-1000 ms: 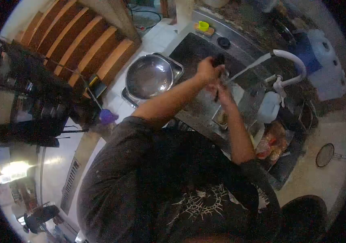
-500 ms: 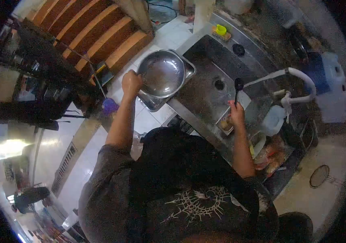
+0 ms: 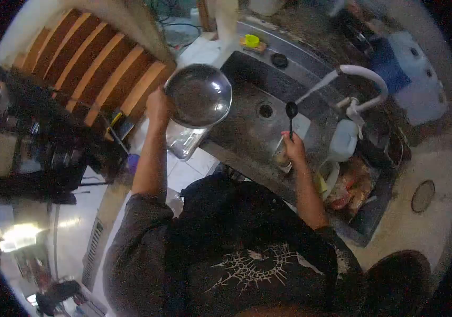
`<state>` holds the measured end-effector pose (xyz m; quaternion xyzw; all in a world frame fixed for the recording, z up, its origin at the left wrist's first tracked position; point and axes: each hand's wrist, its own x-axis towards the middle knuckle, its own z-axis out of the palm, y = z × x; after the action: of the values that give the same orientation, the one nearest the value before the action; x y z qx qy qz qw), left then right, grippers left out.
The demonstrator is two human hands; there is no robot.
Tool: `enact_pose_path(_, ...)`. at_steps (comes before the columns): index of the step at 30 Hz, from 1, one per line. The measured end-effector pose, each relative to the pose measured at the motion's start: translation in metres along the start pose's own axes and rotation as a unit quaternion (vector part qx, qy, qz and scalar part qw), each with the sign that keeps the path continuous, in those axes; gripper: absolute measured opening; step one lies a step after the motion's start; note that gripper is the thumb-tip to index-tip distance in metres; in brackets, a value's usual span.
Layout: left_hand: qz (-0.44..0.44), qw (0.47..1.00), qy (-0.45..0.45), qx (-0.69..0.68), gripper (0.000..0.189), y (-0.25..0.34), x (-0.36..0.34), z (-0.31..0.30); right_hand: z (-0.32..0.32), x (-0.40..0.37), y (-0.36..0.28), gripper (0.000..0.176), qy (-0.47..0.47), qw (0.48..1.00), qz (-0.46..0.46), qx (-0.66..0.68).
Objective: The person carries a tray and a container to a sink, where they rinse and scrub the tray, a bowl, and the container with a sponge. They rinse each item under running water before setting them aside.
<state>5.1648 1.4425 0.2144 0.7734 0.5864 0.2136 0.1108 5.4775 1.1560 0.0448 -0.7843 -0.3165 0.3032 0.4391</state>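
My left hand (image 3: 158, 108) is closed on the left edge of a round metal bowl (image 3: 198, 96), which is tilted above a rectangular metal tray (image 3: 186, 141). On the right, my right hand (image 3: 293, 148) grips the handle of a black ladle (image 3: 291, 110) over the sink (image 3: 247, 98). The ladle's head is up, beside the stream from the white curved faucet (image 3: 376, 79). Beneath my right hand lies a light rectangular board or container (image 3: 300, 126), partly hidden.
A yellow cup (image 3: 252, 40) stands on the sink's back ledge. Right of my right forearm are a translucent jug (image 3: 343, 140) and a bag with reddish items (image 3: 348, 193). Wooden steps (image 3: 99, 58) rise at the upper left. A blue and white container (image 3: 408, 79) is at the far right.
The whole view has shifted, with the sink now further left. Relative to the tray, the bowl has moved up, exposing more of the tray. The ladle remains in my right hand.
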Motion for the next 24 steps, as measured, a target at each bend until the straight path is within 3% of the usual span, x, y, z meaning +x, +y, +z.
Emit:
enact_pose_path(1, 0.002, 1.0, 0.001, -0.018, 0.022, 0.022, 0.001, -0.008, 0.002, 0.009, 0.029, 0.029, 0.021, 0.999, -0.02, -0.032)
enact_pose_path(3, 0.15, 0.988, -0.024, -0.033, 0.021, 0.02, 0.033, 0.033, 0.0, 0.005, 0.04, 0.029, 0.06, 0.996, -0.03, -0.054)
enact_pose_path(4, 0.187, 0.981, -0.058, -0.007, 0.021, 0.049, 0.03, 0.031, -0.002, -0.002, 0.042, 0.028, 0.045, 0.997, -0.045, 0.039)
enact_pose_path(6, 0.222, 0.964, -0.139, 0.054, 0.022, 0.104, 0.02, 0.041, -0.012, -0.001, 0.049, 0.025, 0.041, 0.997, -0.024, 0.054)
enact_pose_path(7, 0.22, 0.953, -0.187, 0.09, 0.023, 0.125, 0.018, 0.049, -0.018, -0.007, 0.042, 0.024, 0.049, 0.997, -0.002, 0.057)
enact_pose_path(10, 0.35, 0.923, -0.161, 0.017, 0.024, 0.133, 0.021, 0.122, -0.04, -0.044, -0.02, 0.021, 0.089, 0.99, 0.086, 0.06)
enact_pose_path(13, 0.33, 0.903, -0.275, -0.005, 0.027, 0.169, 0.005, 0.119, -0.035, -0.027, 0.064, 0.02, 0.16, 0.957, -0.036, 0.238)
enact_pose_path(14, 0.317, 0.886, -0.325, 0.098, 0.029, 0.182, 0.003, 0.115, -0.036, -0.026, 0.09, 0.021, 0.169, 0.961, 0.008, 0.22)
enact_pose_path(16, 0.292, 0.895, -0.327, 0.086, 0.026, 0.19, 0.002, 0.103, -0.04, -0.031, 0.097, 0.023, 0.165, 0.968, 0.072, 0.177)
enact_pose_path(17, 0.279, 0.9, -0.325, 0.081, 0.025, 0.191, -0.002, 0.097, -0.041, -0.035, 0.103, 0.024, 0.154, 0.972, 0.089, 0.154)
enact_pose_path(19, 0.286, 0.93, -0.226, 0.045, 0.019, 0.195, -0.009, 0.081, -0.053, -0.054, 0.048, 0.024, 0.103, 0.988, 0.064, 0.097)
enact_pose_path(21, 0.308, 0.943, -0.127, 0.023, 0.013, 0.199, -0.017, 0.062, -0.046, -0.051, 0.05, 0.026, 0.06, 0.983, 0.113, 0.135)
enact_pose_path(24, 0.378, 0.926, 0.01, -0.007, 0.007, 0.2, -0.023, 0.037, -0.019, -0.034, 0.06, 0.029, 0.078, 0.965, 0.05, 0.244)
